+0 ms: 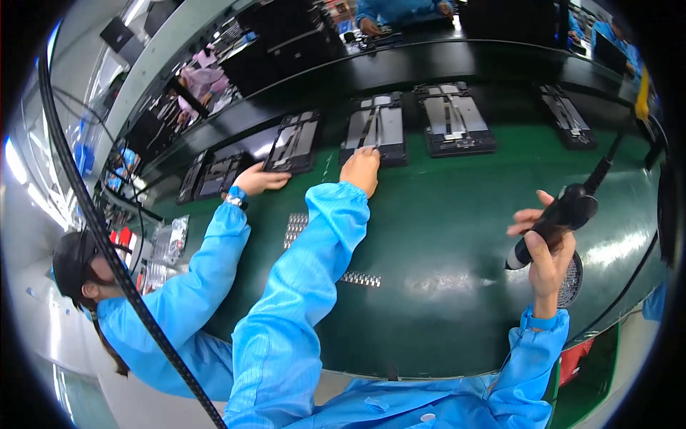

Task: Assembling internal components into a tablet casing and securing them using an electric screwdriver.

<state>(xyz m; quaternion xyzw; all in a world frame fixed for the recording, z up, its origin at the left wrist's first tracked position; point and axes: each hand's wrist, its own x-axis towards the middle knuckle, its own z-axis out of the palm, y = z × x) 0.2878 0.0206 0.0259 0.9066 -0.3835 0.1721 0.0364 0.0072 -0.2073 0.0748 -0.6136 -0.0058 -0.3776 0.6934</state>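
Observation:
My left hand (361, 171) reaches forward over the bench. Its fingers are curled together at the near edge of an opened tablet-like device (388, 126), which has grey panels and black ribbon cables; the fingertips are partly hidden. On the right, my right hand (549, 268) holds a black electric screwdriver (561, 214), with its cord rising from the top and its tip slanting down to the left. Below the screwdriver a round dish of small parts (571, 282) is partly covered by that hand. To the left, a co-worker's hand (261, 180) touches another opened device (294, 143).
More opened devices lie along the green bench (429, 214): one right of my left hand (457, 118), one farther right (567, 118). Small metal pieces sit in rows (361, 279) near my left sleeve. A dark cable (128, 275) crosses the left side. A co-worker (164, 314) sits there.

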